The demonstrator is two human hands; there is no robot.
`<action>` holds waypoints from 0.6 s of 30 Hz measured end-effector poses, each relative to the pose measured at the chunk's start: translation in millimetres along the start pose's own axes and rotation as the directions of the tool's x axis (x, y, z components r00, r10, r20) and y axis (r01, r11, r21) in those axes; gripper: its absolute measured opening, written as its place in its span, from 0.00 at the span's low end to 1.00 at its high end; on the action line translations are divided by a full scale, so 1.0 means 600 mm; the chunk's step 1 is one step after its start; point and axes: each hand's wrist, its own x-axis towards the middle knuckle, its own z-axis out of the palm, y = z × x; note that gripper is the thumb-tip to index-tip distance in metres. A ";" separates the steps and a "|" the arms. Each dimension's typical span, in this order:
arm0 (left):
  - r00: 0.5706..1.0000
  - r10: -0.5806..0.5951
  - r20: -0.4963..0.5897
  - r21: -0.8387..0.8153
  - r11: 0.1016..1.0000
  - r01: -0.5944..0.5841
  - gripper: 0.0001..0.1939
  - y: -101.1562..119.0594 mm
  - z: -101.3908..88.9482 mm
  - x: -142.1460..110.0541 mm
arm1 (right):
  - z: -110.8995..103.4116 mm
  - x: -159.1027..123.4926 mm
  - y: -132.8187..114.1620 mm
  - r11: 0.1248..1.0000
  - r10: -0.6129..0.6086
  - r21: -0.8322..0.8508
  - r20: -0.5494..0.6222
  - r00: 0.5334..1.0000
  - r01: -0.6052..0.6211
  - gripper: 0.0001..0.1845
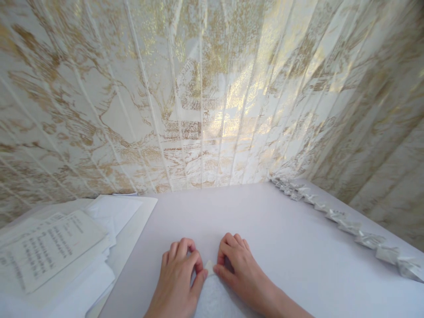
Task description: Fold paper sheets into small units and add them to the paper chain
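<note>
A thin white sheet of paper (213, 298) lies at the bottom middle of the head view, its near part cut off by the frame. At its far end is a small pointed tip that looks folded. My left hand (180, 269) pinches the left side of this tip between thumb and forefinger. On the other side, my right hand (236, 265) holds the tip's right edge, thumb against curled forefinger. Both hands rest low over the table, with their remaining fingers bent. The part of the sheet under my palms is hidden.
Along the table's (291, 247) right edge runs a row of several silvery folded paper pieces (346, 223). At left lie stacked white papers (115, 210) and a sheet with writing (59, 247). Gold-patterned white curtains (202, 97) hang at the back and right.
</note>
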 end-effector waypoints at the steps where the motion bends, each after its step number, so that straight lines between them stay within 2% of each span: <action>1: 1.000 -0.013 -0.001 -0.005 1.000 0.013 0.04 -0.001 0.001 0.000 | 0.000 0.001 0.000 1.000 -0.001 0.004 0.000 1.000 0.001 0.09; 3: 0.999 -0.027 0.024 -0.032 0.999 0.027 0.01 -0.002 0.001 0.001 | -0.001 0.002 0.001 1.000 -0.010 0.016 0.001 1.000 0.010 0.09; 9: 0.997 -0.023 0.075 -0.116 0.993 0.031 0.13 0.004 -0.006 0.002 | -0.010 0.005 0.004 0.998 -0.021 0.065 0.046 0.999 0.018 0.10; 18: 1.000 -0.019 0.003 -0.101 0.995 0.019 0.15 0.008 0.000 0.001 | -0.018 0.006 0.009 0.998 -0.024 0.065 0.074 0.997 0.019 0.13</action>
